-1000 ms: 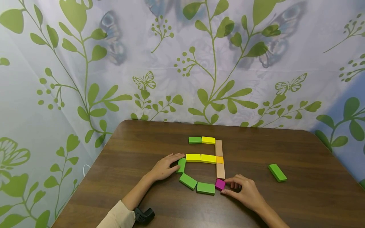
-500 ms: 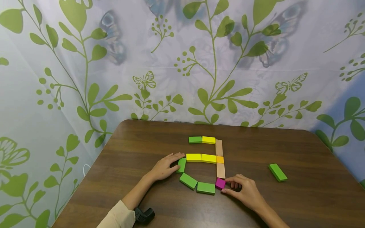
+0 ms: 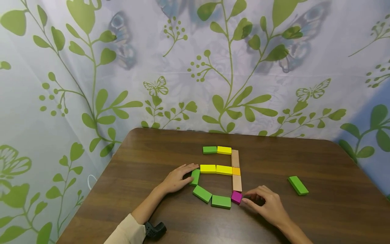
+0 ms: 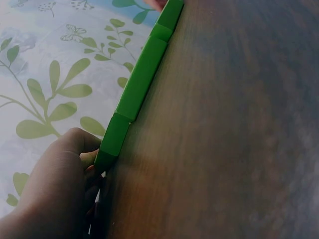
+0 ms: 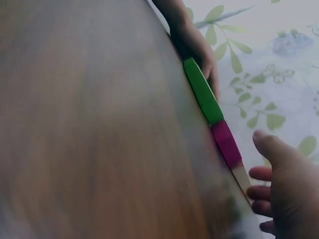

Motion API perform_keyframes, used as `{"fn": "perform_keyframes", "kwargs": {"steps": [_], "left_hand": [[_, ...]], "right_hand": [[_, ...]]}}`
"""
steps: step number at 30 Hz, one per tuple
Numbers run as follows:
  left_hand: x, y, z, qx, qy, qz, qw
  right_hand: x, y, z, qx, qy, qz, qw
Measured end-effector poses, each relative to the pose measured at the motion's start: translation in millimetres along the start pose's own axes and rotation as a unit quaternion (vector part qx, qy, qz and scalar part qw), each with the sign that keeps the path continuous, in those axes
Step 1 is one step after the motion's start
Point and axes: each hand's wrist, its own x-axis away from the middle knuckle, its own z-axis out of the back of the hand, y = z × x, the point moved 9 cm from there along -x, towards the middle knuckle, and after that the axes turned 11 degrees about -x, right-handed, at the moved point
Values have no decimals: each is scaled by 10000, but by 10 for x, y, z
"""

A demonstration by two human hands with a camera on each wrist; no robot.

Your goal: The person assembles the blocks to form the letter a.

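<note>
My left hand [image 3: 175, 179] rests on the table at a green block [image 3: 195, 177], its fingers extended along the far end and its thumb against the side; the left wrist view shows thumb and fingers at the end of that green block [image 4: 112, 139]. My right hand [image 3: 268, 205], thumb and index finger parted, stands just right of a magenta block [image 3: 236, 197], holding nothing. In the right wrist view a gap shows between the thumb and the magenta block [image 5: 227, 144]. Two more green blocks, one angled [image 3: 202, 194] and one lower [image 3: 221, 201], link the left block to the magenta one.
Yellow blocks [image 3: 208, 168], a small orange block [image 3: 236, 171] and tan blocks [image 3: 237, 183] continue the flat outline. A yellow [image 3: 224, 150] and a green block [image 3: 210, 149] form its top. One loose green block [image 3: 298, 185] lies right on the brown table [image 3: 320, 159]; patterned cloth [image 3: 182, 67] hangs behind.
My right hand has drawn back slightly to the right, its fingers parting from the magenta block. The left hand stays at the green block, and the block outline keeps its shape.
</note>
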Motion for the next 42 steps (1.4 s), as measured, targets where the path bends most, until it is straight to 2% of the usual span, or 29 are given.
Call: {"fn": "perform_keyframes", "kwargs": {"steps": [4, 8, 12, 15, 18, 21, 27, 31, 42], "left_hand": [[-11, 2, -16, -13, -29, 17, 10000], [-13, -1, -15, -2, -15, 32, 10000], [-8, -7, -12, 6, -2, 43, 10000], [-4, -14, -18, -8, -14, 48, 10000], [-3, -13, -17, -5, -4, 40, 10000], [-4, -5, -10, 13, 11, 24, 10000], [-5, -9, -10, -19, -1, 40, 10000], [-9, -12, -10, -19, 2, 30, 10000], [-5, 5, -5, 26, -26, 5, 10000]], "right_hand": [[-13, 47, 168, 206, 198, 258, 9993], [-8, 236, 416, 390, 474, 263, 9978], [28, 496, 714, 610, 673, 145, 9958], [69, 706, 930, 828, 659, -190, 9942], [124, 915, 1079, 846, 350, -749, 9930], [197, 1086, 1145, 564, -155, -1339, 9893], [306, 1277, 1157, 200, -948, -2123, 9724], [336, 1322, 1167, 118, -1232, -2370, 9636], [388, 1397, 1181, -60, -1527, -2622, 9528]]}}
